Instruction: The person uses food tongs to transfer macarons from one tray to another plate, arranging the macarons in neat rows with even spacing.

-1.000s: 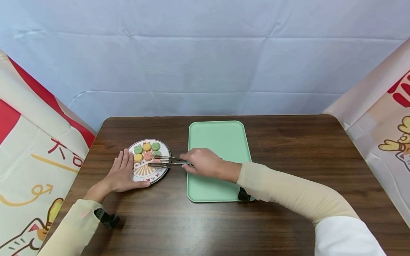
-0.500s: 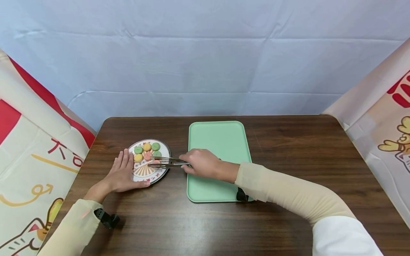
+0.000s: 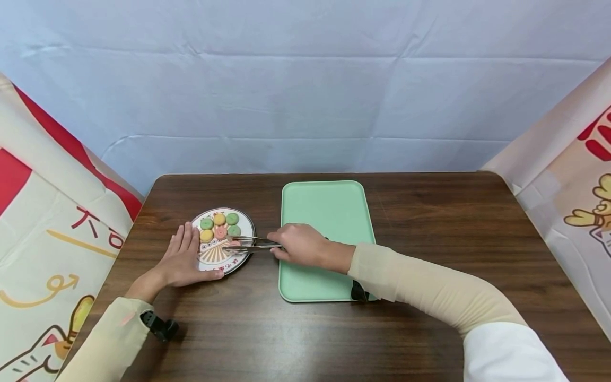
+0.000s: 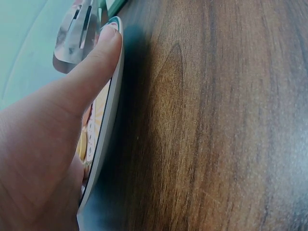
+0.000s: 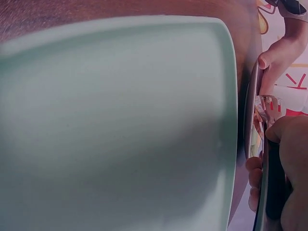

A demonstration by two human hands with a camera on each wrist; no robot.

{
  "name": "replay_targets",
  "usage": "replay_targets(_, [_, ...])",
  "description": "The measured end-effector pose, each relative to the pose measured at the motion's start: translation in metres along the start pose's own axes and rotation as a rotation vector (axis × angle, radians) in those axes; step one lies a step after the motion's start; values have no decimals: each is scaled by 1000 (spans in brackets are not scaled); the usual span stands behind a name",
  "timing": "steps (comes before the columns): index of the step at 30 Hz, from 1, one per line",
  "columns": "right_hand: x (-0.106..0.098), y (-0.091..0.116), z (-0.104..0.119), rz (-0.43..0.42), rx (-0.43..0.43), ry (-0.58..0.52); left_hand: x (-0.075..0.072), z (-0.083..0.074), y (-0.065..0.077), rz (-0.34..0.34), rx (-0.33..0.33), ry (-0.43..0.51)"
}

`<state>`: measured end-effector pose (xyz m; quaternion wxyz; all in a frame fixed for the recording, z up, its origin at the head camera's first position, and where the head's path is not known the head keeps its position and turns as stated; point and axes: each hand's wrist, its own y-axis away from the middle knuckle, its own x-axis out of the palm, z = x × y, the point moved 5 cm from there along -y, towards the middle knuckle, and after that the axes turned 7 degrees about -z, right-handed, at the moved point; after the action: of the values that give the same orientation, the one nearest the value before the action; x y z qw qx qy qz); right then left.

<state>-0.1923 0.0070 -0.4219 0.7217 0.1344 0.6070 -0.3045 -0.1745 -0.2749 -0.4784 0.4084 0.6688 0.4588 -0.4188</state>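
My left hand rests on the left side of a round patterned plate. Its fingers are straight, and the thumb lies over the near rim. In my right hand I grip metal tongs, pointing left over the plate. Their slotted ends stand apart, one on each side of a pink macaron at the plate's right. Behind it sit several more: another pink macaron, a yellow macaron and a green macaron among them.
A light green rectangular tray lies right of the plate, under my right hand and wrist. Both stand on a dark wooden table. A pale cloth hangs behind the table, with printed cloths at both sides.
The tongs' ends have shifted slightly toward the near side of the plate. My right hand and forearm have moved a little left and nearer. The left hand and plate stay still.
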Motion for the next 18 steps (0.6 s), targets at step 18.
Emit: replay_targets(18, [9,-6,0,-13,1,22,1,2,-1,7,-2,-4])
